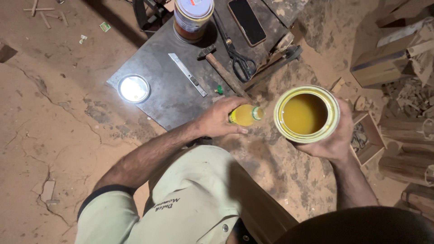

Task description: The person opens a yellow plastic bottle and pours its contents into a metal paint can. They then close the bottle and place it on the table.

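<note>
Dirt floor (54, 117), cracked, dusty. On it a dark metal sheet (167, 90). On sheet, relative to hammer (221, 70): box cutter (187, 74) just left, round lid (134, 88) far left, scissors (235, 49) right, phone (247, 21) upper right, closed tin (193, 18) above. Wood scraps (43, 11) on floor, far upper left.

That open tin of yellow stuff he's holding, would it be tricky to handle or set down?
Probably heavy for its size: the open tin looks well filled with yellow liquid. With no lid on, it would likely spill if tilted. The right hand cradles it from beneath and one side only, so it seems apt to tip, more so on the dusty, uneven floor.
</note>
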{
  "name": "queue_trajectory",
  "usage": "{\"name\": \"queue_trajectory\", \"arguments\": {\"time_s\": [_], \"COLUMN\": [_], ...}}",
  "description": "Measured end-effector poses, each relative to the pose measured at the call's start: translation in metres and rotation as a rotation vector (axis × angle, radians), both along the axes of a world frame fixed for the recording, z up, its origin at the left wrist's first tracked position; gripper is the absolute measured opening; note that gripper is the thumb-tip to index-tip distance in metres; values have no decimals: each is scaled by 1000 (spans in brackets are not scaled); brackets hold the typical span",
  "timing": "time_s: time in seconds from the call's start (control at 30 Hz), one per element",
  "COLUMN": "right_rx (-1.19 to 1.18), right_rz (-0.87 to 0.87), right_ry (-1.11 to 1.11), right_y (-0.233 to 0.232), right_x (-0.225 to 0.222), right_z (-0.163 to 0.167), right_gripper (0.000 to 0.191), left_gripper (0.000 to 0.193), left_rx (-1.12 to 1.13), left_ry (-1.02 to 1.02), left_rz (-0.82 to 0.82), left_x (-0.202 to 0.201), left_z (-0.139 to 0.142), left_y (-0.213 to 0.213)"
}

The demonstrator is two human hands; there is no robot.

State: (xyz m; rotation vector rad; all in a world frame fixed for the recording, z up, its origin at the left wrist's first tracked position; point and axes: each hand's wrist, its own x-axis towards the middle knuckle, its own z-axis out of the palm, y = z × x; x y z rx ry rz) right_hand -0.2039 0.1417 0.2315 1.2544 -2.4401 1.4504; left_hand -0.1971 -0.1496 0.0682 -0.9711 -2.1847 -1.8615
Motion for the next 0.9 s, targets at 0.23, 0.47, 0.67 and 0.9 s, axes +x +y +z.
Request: {"name": "queue_trajectory", "arguments": {"time_s": [0.23, 0.47, 0.67, 0.9], "right_rx": [65, 108, 201, 151], "right_rz": [-157, -218, -213, -138], "right_ry": [-17, -26, 48, 73], "right_y": [15, 29, 37, 39], "right_x": [22, 30, 32, 27], "right_z": [12, 21, 24, 23], "right_gripper": [105, 104, 100, 97], "left_gripper": [74, 70, 71, 78], "left_rx": [43, 25, 42, -64], "left_ry": [-38, -52, -53, -123], "left_rz": [-84, -135, -157, -188], "left_x": [-7, -11, -12, -12], "left_z": [-4, 4, 7, 10], "left_y": [19, 38, 49, 59]}}
